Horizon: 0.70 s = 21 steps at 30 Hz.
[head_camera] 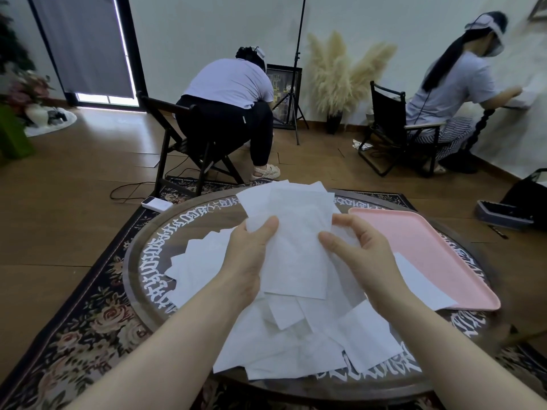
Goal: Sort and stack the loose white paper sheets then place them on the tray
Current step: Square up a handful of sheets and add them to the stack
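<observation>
Pink tray [444,247] (white sheets [296,232])

I am seeing thin, matt white paper sheets [296,247], slightly fibrous and almost tissue-like, creasing softly where my left hand [248,261] and right hand [364,255] are pinching them. The loose pile [296,335] below is showing the same dull, unglossed paper. The round table [139,261] is looking like dark wood at the rim, with a glossy top that is carrying white lettering. The tray [438,250] is looking like smooth pink plastic with a faint satin sheen. The rug [88,315] is reading as woven cloth, matt and flowered. The floor [74,187] is showing polished brown wood planks.
</observation>
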Motion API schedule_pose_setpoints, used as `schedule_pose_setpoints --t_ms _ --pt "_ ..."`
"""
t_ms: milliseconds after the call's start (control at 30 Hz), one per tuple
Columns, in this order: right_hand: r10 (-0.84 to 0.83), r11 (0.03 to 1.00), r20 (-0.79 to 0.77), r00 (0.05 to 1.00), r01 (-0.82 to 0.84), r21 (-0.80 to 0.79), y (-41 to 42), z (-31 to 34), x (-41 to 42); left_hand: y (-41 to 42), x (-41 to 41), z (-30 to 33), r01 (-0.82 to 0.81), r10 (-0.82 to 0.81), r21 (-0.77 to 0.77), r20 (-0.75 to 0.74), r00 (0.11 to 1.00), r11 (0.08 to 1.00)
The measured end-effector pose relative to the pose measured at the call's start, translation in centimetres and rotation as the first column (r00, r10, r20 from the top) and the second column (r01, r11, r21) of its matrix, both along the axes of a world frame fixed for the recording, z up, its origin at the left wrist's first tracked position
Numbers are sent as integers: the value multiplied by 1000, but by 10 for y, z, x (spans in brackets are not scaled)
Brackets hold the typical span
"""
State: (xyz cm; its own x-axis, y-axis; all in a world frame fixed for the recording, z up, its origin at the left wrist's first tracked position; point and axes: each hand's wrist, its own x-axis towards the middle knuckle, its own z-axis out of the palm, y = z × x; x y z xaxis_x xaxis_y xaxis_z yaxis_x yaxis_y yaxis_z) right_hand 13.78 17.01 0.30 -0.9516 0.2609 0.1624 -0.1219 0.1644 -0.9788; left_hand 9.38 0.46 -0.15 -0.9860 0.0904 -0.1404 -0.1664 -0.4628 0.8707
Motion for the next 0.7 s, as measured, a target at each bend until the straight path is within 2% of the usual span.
schedule_pose_setpoints --t_ms 133,333,467,567,700 --pt "-32 999 -61 998 32 -10 -2 2 0 2 0 -1 16 -16 -16 20 1000 1000" --pt "-13 999 88 996 16 -34 1 -3 -3 -1 0 -1 15 -15 5 66 998 1000" --pt "-39 986 99 994 54 -155 1 -4 -7 -2 3 1 90 -91 29 56 994 996" --pt "-63 980 115 991 83 -180 0 -3 -7 -2 5 1 131 -130 -48 22 991 990" --pt "-93 968 133 987 121 -220 4 2 -6 -3 6 3 76 -80 -103 -33 996 992"
